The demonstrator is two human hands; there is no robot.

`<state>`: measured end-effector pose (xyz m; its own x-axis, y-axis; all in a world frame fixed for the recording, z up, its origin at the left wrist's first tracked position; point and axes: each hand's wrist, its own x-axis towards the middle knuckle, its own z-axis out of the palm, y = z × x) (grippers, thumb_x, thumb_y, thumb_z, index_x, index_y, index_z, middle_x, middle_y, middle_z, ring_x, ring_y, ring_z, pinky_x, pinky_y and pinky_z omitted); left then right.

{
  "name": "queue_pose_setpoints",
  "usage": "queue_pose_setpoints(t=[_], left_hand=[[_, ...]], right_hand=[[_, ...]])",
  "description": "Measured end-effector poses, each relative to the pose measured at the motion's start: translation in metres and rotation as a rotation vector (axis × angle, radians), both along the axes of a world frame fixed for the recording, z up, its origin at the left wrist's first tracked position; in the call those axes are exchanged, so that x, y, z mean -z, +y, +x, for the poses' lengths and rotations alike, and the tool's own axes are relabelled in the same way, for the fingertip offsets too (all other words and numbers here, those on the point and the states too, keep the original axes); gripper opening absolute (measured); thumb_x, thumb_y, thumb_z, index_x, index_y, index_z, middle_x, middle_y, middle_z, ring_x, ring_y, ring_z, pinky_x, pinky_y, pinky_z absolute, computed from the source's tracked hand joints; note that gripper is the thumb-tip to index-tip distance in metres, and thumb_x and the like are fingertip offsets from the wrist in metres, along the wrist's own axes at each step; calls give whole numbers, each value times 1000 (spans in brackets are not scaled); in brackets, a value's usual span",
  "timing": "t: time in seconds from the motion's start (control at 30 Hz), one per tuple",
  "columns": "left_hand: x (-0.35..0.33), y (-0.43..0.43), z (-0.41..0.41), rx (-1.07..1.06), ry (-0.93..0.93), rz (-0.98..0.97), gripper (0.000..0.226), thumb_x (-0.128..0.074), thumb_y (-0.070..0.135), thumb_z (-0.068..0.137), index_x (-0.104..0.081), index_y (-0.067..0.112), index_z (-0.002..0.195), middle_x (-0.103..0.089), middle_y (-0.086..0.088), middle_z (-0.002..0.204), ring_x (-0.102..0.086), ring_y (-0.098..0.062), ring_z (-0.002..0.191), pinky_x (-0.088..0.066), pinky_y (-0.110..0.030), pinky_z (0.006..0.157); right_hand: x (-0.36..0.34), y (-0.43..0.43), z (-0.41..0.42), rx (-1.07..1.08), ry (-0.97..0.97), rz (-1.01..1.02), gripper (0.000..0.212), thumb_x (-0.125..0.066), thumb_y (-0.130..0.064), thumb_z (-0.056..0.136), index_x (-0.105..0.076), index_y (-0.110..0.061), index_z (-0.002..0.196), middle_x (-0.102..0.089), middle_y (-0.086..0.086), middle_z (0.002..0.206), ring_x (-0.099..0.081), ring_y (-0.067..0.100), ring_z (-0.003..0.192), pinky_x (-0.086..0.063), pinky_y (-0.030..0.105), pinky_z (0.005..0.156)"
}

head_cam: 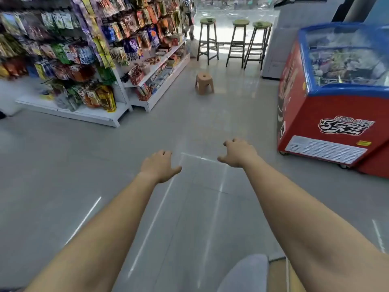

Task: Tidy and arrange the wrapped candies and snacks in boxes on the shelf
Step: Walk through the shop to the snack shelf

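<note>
Both arms stretched forward over the grey tiled floor (pixel 105 157), bare to the elbow. The left hand (pixel 160 165) hung palm down with loosely bent fingers and held nothing. The right hand (pixel 237 153) sat a little farther forward, its fingers also loosely curled downward and its thumb out to the side, gripping nothing. The 2 hands were near each other but apart, and neither touched anything.

The shelf (pixel 88 115) stood well away at the upper left, a white unit in 2 sections meeting at a corner. Packets (pixel 69 53) hung in crowded rows over its upper part, blurred beyond reading. The boxes (pixel 162 75) of candies and snacks sat on the lower tiers of the farther section, some open-topped and tilted toward the aisle. More bags (pixel 101 98) leaned upright on the bottom tier of the nearer section.

A low tan stool (pixel 204 83) stood on the floor just beyond the shelf's far section. Behind it 3 tall stools (pixel 240 23) lined a bright doorway. A red freezer (pixel 328 114) with a blue rim and glass lid stood at the right, well apart from the hands. A person (pixel 188 17) was partly visible by the door, past the end of the shelf.
</note>
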<state>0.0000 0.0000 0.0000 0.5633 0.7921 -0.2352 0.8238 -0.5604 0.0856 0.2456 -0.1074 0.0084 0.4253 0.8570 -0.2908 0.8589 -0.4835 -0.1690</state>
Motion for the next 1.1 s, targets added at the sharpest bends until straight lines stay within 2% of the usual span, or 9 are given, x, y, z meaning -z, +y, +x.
queue_pose_setpoints(t=[0.17,0.33,0.53,0.63,0.77,1.1], left_hand=[[22,24,18,-60,5,-65,75,-49,62,91,-35,17,150,-42,-7,150,-43,-29,134,-43,-44,104],[50,84,35,-79,-13,-98,75,-48,60,92,-36,15,150,-42,-8,150,-44,-29,134,-44,-45,103],[82,208,58,-59,45,-123,71,-48,59,91,-39,15,146,-46,-8,145,-47,-30,130,-47,-46,99],[81,274,72,-36,64,-166,73,-47,60,91,-37,15,148,-45,-7,147,-45,-31,131,-46,-50,100],[77,357,99,-18,52,-174,71,-47,57,93,-35,15,149,-44,-6,148,-45,-29,132,-45,-47,100],[107,533,220,-28,57,-243,72,-49,57,93,-34,17,151,-42,-5,150,-44,-28,133,-45,-48,102]], right_hand=[[26,23,17,-4,16,-93,70,-57,-60,88,-42,-21,144,-44,10,144,-44,33,131,-44,47,99],[45,89,38,-40,9,-142,69,-56,-59,89,-41,-21,145,-43,10,145,-43,33,131,-43,47,100],[65,212,64,-48,7,-182,69,-55,-58,91,-39,-20,146,-41,11,147,-42,34,132,-42,49,101],[63,274,79,-8,42,-206,70,-56,-60,90,-40,-21,146,-41,11,147,-43,35,131,-44,49,102],[56,351,105,49,84,-170,68,-56,-57,90,-41,-21,146,-41,10,147,-45,33,130,-45,47,101],[99,522,213,92,149,-182,64,-56,-54,89,-44,-21,143,-45,8,144,-48,31,127,-47,47,99]])
